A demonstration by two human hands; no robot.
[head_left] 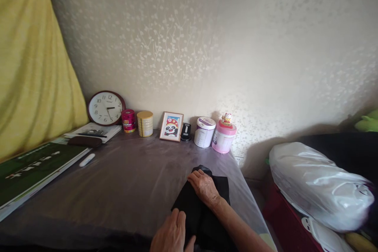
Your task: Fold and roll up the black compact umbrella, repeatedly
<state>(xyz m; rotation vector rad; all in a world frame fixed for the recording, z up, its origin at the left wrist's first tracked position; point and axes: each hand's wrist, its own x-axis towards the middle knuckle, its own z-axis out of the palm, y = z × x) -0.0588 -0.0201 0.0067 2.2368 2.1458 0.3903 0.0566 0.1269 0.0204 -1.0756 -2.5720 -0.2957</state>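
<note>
A piece of black cloth [195, 212], perhaps a folded garment, lies on the near right part of the table. My right hand [204, 189] rests across its upper part, fingers laid over the cloth and pointing left, with a bunched dark bit just beyond the knuckles. At the cloth's lower left edge is my left hand [170, 231]. Its thumb stands apart from the fingers, with black cloth showing between them. The near end of the cloth runs out of the bottom of the view.
Along the wall stand a clock [106, 108], a pink tin [128, 121], a yellow can [145, 124], a framed panda picture [171, 126] and two tubs [204, 132]. A green book [32, 173] lies left on the grey table cover [126, 189]. A white plastic bag [319, 185] is off to the right.
</note>
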